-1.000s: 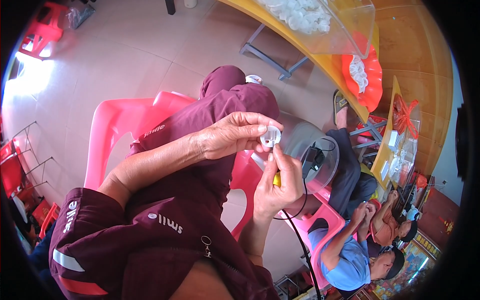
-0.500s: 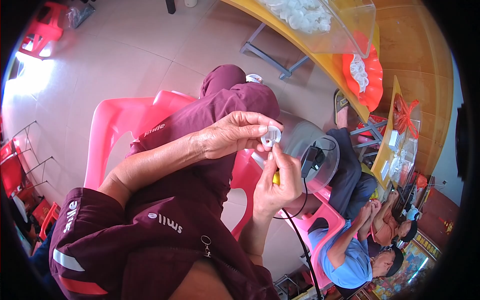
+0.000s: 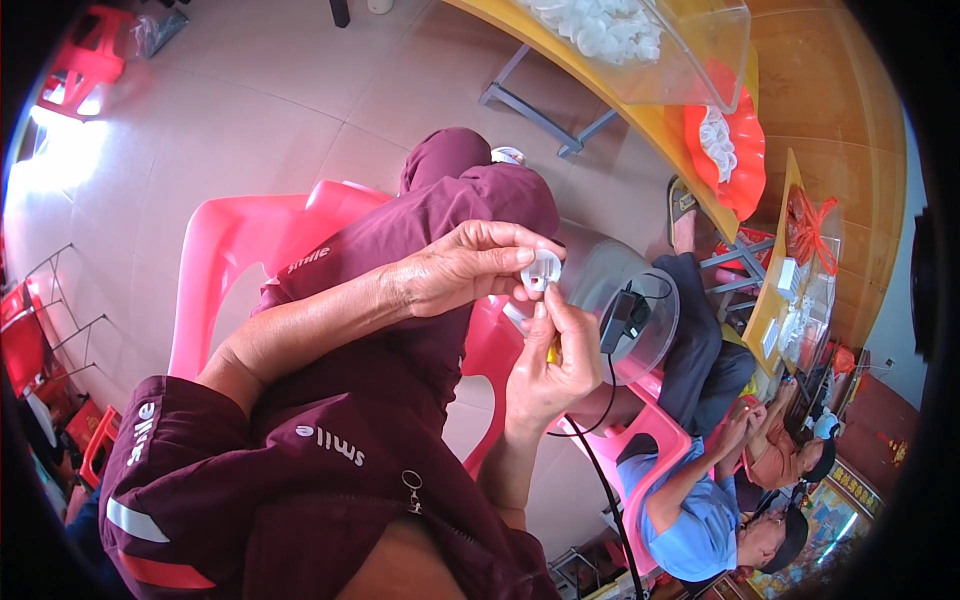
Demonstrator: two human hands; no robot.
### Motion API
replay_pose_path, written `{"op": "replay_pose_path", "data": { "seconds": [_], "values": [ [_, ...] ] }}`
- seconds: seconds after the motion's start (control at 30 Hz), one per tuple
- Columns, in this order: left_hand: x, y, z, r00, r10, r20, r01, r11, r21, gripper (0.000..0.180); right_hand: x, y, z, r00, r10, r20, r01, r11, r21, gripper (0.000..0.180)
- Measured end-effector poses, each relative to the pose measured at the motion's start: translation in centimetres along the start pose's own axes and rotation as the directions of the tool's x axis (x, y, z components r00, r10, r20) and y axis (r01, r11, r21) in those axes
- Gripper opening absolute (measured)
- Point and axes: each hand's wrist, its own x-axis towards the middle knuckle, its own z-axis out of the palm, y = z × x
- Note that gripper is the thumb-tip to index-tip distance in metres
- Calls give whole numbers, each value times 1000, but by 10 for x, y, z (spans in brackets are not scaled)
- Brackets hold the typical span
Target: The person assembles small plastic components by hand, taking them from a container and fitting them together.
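Between the thumb and fingers of my left hand (image 3: 465, 268) is a small round white plastic part (image 3: 544, 266), with a raised middle and a small dark opening. My right hand (image 3: 555, 370) is closed just below it, its thumb and forefinger tips pinched at the part's lower edge. A small yellow object (image 3: 553, 353) shows between the fingers of that hand; its kind is mostly hidden. Both hands are above my lap, beside a clear plastic tub (image 3: 657, 345).
A black adapter (image 3: 626, 315) with a cable rests on the tub. Ahead, a yellow table (image 3: 610, 90) bears a clear bin (image 3: 735, 60) of white parts and a wavy red tray (image 3: 745, 150). A pink chair (image 3: 215, 240) is under me. Co-workers (image 3: 700, 520) sit at right.
Both hands stay nearly in place. My right fingers have shifted slightly against the white part, and less of the yellow object shows. The co-worker in blue has moved their hands a little.
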Motion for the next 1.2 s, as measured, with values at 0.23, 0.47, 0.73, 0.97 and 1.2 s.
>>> {"op": "replay_pose_path", "data": {
  "seconds": [0.23,0.47,0.73,0.97,1.2],
  "values": [
    [0,-1,1,1000,10,-11,-10,1000,17,30,-1,1,4,1000,-8,-24,8,1000,-14,33],
    [0,-6,5,993,79,-84,-71,992,100,29,-1,2,10,989,-118,-85,103,980,-168,29],
    [-6,-2,7,985,164,-52,-159,982,100,32,1,30,0,998,27,61,-7,949,-316,38],
    [-6,-1,1,994,91,-55,-88,995,46,33,2,16,-11,992,62,-112,-71,994,-83,28],
    [-5,0,5,995,85,-53,-84,996,21,32,0,2,-7,999,4,-37,-4,1000,-1,26]
  ]
}}
